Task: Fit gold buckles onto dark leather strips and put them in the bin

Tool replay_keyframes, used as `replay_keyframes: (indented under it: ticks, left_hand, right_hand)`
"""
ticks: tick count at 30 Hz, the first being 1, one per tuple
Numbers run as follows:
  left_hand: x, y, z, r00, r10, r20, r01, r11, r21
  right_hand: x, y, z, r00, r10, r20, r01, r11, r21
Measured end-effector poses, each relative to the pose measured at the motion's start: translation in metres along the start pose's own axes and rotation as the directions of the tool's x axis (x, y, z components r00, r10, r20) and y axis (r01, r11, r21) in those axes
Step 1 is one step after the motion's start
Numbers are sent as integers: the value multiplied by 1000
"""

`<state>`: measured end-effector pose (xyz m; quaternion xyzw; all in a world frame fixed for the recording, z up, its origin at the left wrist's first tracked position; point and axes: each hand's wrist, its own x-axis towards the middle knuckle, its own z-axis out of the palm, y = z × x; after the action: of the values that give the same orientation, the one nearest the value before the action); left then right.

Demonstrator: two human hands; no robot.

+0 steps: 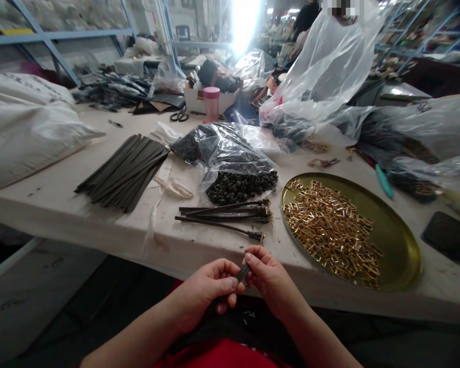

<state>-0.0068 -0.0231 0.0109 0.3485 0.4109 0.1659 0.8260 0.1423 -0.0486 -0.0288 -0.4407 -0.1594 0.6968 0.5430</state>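
Just off the table's front edge, my left hand (218, 281) pinches a short visible piece of dark strap (243, 273). My right hand (266, 271) grips the same strap from the other side, thumb and fingers closed on its upper end. The rest of the strap is hidden by my hands. Beyond them lie several dark straps with gold buckles (230, 212) at their right ends. Small black loops (239, 186) spill from a clear plastic bag (230, 143). To the right, a round gold tray (400, 255) holds a heap of small gold rectangular buckles (329, 230).
A fanned pile of dark strips (122, 171) lies at the left, near a white sack (26, 128). Farther back are scissors (179, 115), a pink-lidded jar (211, 105) and a large clear bag (322, 66). A black phone-like slab (447, 235) lies far right.
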Motion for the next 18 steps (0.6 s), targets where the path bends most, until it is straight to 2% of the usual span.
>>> replay_keyframes:
  ticks: [6, 8, 10, 12, 14, 16, 18]
  left_hand:
    - [11, 4, 2, 999, -8, 36, 12, 995, -99]
    - [14, 5, 1, 999, -21, 44, 25, 995, -99]
    - [16, 6, 0, 999, -34, 39, 36, 997, -63]
    - [18, 8, -1, 999, -32, 6, 32, 998, 49]
    - [18, 12, -4, 999, 5, -38, 4, 972, 235]
    - [14, 18, -10, 998, 40, -48, -17, 909, 417]
    - [5, 27, -23, 999, 33, -40, -5, 822, 569]
  right_hand:
    - [4, 4, 5, 991, 127, 47, -131, 986, 100]
    - [5, 5, 5, 988, 148, 51, -152, 985, 86]
    - [7, 5, 3, 992, 121, 29, -122, 992, 19]
    - [7, 2, 1, 998, 57, 16, -55, 993, -101]
    - [5, -6, -3, 999, -34, 18, 37, 970, -241]
    - [3, -16, -13, 989, -143, -28, 123, 926, -357]
    - [1, -27, -30, 957, -259, -132, 188, 898, -398]
